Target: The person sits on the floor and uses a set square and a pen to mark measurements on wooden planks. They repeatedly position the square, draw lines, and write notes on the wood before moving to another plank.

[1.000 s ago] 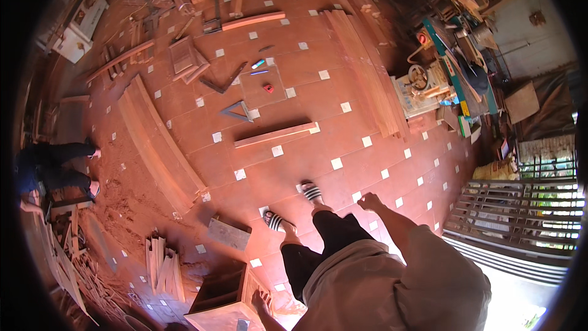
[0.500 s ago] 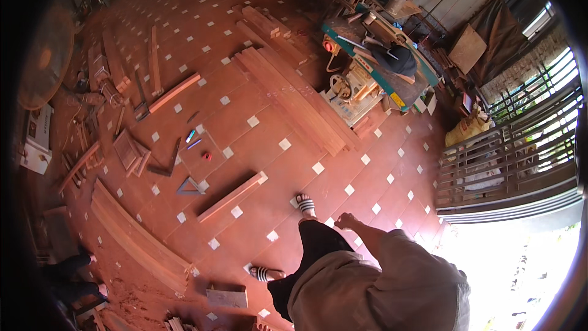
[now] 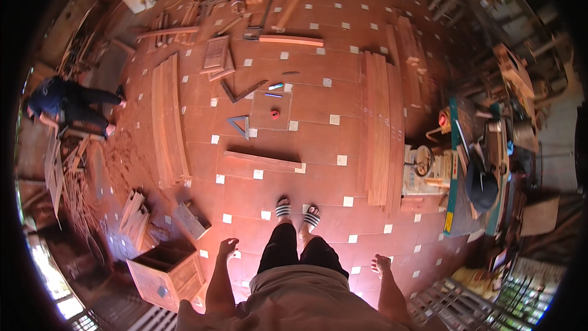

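My left hand (image 3: 228, 247) hangs at my side, holding nothing, its fingers loosely bent and apart. Nearest to it are a wooden cabinet (image 3: 164, 279) and a short dark wood block (image 3: 192, 219) on the floor. On my other side my right hand (image 3: 380, 265), also without anything in it, hangs over the tiles with its fingers slightly spread. Ahead of my striped sandals lies a narrow wooden bar (image 3: 262, 159). Beyond it are a triangle square (image 3: 239, 126), a small red tool (image 3: 275, 114), a blue pen (image 3: 274, 95) and a dark angle square (image 3: 242, 91).
Long planks lie in a stack (image 3: 376, 129) to the right and another (image 3: 169, 119) to the left. A green-edged machine table (image 3: 454, 165) with a black cap (image 3: 481, 188) stands at right. At far left another person (image 3: 73, 101) bends near wood scraps. A slatted gate (image 3: 462, 306) is lower right.
My view has swung to the left, and I now face the narrow bar and tools squarely. Both my hands have come into view; before, only one showed. The cabinet and the person show fully now.
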The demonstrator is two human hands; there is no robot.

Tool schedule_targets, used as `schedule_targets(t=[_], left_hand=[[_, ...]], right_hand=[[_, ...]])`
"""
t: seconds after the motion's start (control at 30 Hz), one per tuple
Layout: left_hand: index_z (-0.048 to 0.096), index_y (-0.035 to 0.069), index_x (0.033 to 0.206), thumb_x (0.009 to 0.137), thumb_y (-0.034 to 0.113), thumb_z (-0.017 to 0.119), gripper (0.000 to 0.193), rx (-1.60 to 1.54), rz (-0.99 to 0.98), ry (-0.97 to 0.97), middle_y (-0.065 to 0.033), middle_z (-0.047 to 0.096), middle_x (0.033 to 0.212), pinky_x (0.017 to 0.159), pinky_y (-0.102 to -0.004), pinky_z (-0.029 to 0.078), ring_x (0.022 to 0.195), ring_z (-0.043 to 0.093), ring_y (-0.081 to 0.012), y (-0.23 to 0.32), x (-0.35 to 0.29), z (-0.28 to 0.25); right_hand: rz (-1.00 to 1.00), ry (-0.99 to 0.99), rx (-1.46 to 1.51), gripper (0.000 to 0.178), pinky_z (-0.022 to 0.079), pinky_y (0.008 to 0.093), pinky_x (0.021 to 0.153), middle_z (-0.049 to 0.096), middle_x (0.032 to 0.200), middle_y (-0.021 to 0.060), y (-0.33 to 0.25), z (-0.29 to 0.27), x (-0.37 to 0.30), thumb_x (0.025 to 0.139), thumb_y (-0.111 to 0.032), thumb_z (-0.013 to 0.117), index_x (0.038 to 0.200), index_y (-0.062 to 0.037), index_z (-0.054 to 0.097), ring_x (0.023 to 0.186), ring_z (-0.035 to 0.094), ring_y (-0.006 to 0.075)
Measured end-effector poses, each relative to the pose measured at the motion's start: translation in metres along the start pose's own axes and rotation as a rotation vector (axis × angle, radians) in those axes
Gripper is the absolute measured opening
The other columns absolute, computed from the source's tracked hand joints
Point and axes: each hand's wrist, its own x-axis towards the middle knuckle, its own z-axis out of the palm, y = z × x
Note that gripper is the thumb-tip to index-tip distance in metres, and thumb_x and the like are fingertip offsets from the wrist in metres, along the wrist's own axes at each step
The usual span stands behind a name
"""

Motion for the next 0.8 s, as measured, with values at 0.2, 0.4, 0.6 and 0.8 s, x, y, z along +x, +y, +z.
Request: schedule_targets(t=[0.2, 0.4, 0.6, 0.8], left_hand=[[0.071, 0.015, 0.128, 0.098, 0.034, 0.071, 0.035, -0.171, -0.102, 0.028, -0.0060, 0.075, 0.111, 0.079, -0.0466, 0.060, 0.094, 0.075, -0.0251, -0.004, 0.003, 0.041], [0.072, 0.013, 0.122, 0.094, 0.035, 0.074, 0.035, -0.432, -0.318, 0.082, -0.0055, 0.073, 0.101, 0.076, -0.0505, 0.057, 0.084, 0.071, -0.0234, -0.042, 0.031, 0.100], [0.074, 0.007, 0.092, 0.094, 0.028, 0.069, 0.022, -0.279, -0.312, 0.189, -0.0089, 0.071, 0.080, 0.059, -0.0437, 0.060, 0.076, 0.073, -0.0208, -0.049, 0.085, 0.201], [0.079, 0.013, 0.119, 0.092, 0.045, 0.064, 0.044, -0.211, -0.404, 0.089, -0.0197, 0.077, 0.120, 0.101, -0.0523, 0.056, 0.115, 0.072, -0.0398, 0.036, 0.149, 0.269]], right_hand=[[-0.005, -0.124, -0.152, 0.020, 0.057, 0.0362, 0.054, 0.070, 0.078, 0.0058, -0.101, 0.009, 0.021, 0.100, -0.028, 0.067, 0.103, -0.0078, 0.068, 0.058, 0.066, 0.0190], [-0.197, -0.186, -0.395, 0.035, 0.061, 0.0395, 0.062, 0.075, 0.092, 0.0111, -0.263, 0.056, 0.031, 0.102, -0.032, 0.068, 0.117, -0.0010, 0.069, 0.068, 0.070, 0.0215], [-0.234, -0.298, -0.537, 0.029, 0.054, 0.0342, 0.060, 0.070, 0.087, 0.0064, -0.416, 0.115, 0.063, 0.104, -0.030, 0.067, 0.116, -0.0039, 0.066, 0.066, 0.065, 0.0167], [-0.244, -0.286, -0.899, 0.027, 0.052, 0.0326, 0.058, 0.069, 0.085, 0.0055, -0.494, 0.173, 0.133, 0.106, -0.033, 0.066, 0.111, -0.0066, 0.064, 0.064, 0.064, 0.0161]])
